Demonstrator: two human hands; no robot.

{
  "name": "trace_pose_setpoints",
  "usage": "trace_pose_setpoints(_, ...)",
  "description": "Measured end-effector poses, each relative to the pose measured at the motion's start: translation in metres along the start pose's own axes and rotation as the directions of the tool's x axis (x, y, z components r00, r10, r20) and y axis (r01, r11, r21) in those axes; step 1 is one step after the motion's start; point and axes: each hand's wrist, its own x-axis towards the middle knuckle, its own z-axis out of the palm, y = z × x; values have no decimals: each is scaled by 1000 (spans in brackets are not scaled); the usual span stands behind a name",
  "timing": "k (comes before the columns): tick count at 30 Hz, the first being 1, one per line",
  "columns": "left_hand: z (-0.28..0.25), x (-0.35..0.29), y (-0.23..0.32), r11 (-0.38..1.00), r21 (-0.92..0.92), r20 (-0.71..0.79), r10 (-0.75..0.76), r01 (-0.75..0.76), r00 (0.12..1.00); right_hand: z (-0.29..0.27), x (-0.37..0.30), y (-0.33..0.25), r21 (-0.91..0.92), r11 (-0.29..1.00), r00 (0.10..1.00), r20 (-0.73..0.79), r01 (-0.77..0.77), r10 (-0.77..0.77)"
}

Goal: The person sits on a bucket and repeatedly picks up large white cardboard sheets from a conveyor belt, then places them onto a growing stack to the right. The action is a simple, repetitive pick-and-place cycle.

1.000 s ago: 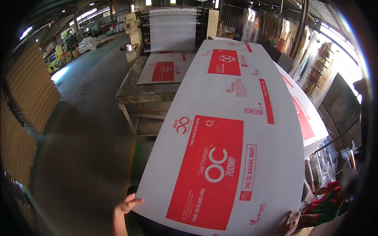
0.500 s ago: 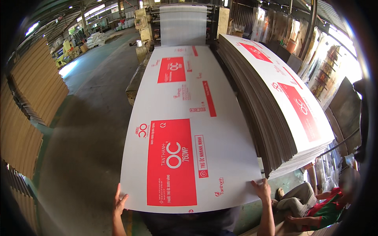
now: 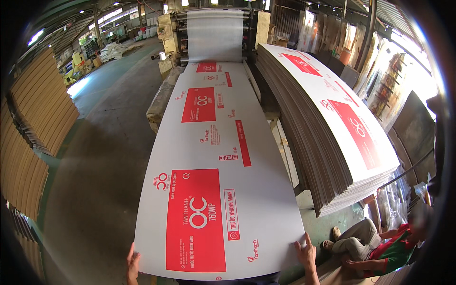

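Note:
A long white cardboard sheet printed in red stretches from the roller machine down to me. My left hand grips its near left corner, thumb on top and fingers along the edge. At the near right corner my right hand holds the sheet the same way, with some fingers hidden beneath it. The sheet's far end lies at the machine's rollers, under a hanging translucent film.
A tall stack of printed sheets stands close on the right. Brown cardboard piles line the left side. A seated person is at the lower right, near my right arm. Concrete floor runs along the left.
The sheet has come farther out of the machine toward me, showing more red print at its far end. Both my hands have moved nearer and slightly left with it, still holding its corners.

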Motion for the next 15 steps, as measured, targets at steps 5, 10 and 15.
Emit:
trace_pose_setpoints(5, -5, -11, 7, 988, 125, -18, 99, -96, 995, -9, -20, -8, -63, 998, 999, -26, -24, 22)
trace_pose_setpoints(10, -12, -30, 15, 996, 72, -68, 56, -51, 996, -14, -42, -16, 27, 996, 996, -12, -87, 87)
trace_pose_setpoints(15, -14, -19, 9, 992, 98, -67, 88, -81, 994, -14, -38, -28, 20, 999, 991, -129, 49, -46)
